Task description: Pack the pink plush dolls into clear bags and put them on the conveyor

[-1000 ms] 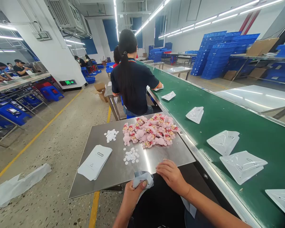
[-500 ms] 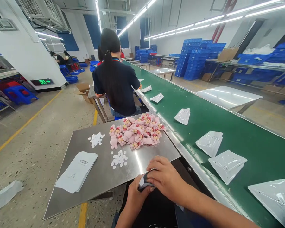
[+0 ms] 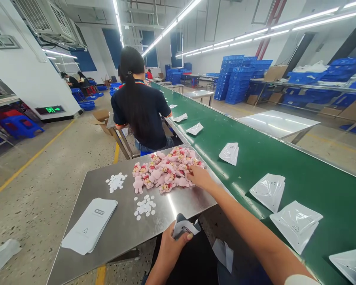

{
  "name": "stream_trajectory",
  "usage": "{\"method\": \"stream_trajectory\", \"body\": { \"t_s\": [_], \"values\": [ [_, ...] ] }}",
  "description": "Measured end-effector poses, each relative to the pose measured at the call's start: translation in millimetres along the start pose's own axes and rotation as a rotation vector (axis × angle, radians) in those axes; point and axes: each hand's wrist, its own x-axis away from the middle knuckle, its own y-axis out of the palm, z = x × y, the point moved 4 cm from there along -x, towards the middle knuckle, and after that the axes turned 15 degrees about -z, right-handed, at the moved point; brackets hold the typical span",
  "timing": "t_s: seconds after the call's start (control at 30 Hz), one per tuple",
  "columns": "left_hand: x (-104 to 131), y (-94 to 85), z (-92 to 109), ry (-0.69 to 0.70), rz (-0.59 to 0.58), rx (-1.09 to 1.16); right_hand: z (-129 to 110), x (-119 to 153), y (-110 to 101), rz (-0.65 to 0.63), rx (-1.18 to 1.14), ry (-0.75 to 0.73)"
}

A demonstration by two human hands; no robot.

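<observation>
My left hand point(image 3: 172, 245) grips a small white pouch point(image 3: 186, 227) in front of the table edge, and the pouch's mouth gapes upward. At the right side of a heap of pink plush dolls point(image 3: 156, 176), my right hand point(image 3: 199, 177) has its fingers closed on one doll, with the fingertips partly hidden. Small white round discs point(image 3: 144, 206) lie scattered nearer me, and another batch of white discs point(image 3: 116, 182) lies to the left. A stack of flat white pouches point(image 3: 90, 225) rests on the table's left part.
A metal table point(image 3: 127, 233) stands before me. Along its right side runs a green conveyor belt point(image 3: 243, 158) carrying filled white pouches point(image 3: 268, 190). A co-worker point(image 3: 139, 103) sits ahead with their back to me. Blue crates point(image 3: 240, 81) are stacked farther off.
My right hand has left the pouch and reached forward to the dolls. The pouch in my left hand now gapes wider. Pouches on the belt have shifted slightly in view.
</observation>
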Motion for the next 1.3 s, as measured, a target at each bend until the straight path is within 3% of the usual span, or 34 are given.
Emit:
{"method": "stream_trajectory", "body": {
  "t_s": [0.13,0.3,0.47,0.53,0.6,0.7,0.83,1.0,1.13,1.2,1.27,1.3],
  "values": [
    [-3,-1.6,-1,0.002,0.038,0.004,-8,-1,17,-0.061,0.024,-0.005],
    [-8,1.7,2,0.006,0.068,-0.001,-4,33,17,-0.040,-0.034,-0.022],
    [-15,9.2,10,0.022,0.062,-0.033,-16,90,-5,0.086,-0.738,-0.261],
    [-16,11.4,10,0.030,0.063,-0.061,-27,113,-9,0.115,-0.851,-0.321],
    [-15,12.8,11,0.056,0.068,-0.081,-36,132,-10,0.148,-0.756,-0.287],
    [-13,15.7,13,0.102,0.076,-0.071,-44,149,-5,0.169,-0.406,-0.242],
    [-12,23.8,15,0.176,0.014,0.066,-50,159,0,0.213,-0.093,-0.383],
    [-14,29.2,19,0.251,-0.023,0.163,-51,175,4,0.139,-0.006,-0.633],
    [-13,38.9,34,0.250,-0.013,-0.019,-46,182,10,0.141,0.062,-0.602],
    [-8,42.7,47,0.280,-0.101,-0.107,-37,183,8,0.122,0.036,-0.589],
    [0,33.6,59,0.313,-0.211,-0.137,-17,181,1,0.075,-0.049,-0.554],
    [5,20.3,62,0.326,-0.219,-0.158,-2,181,-5,0.078,-0.097,-0.511]
  ]
}}
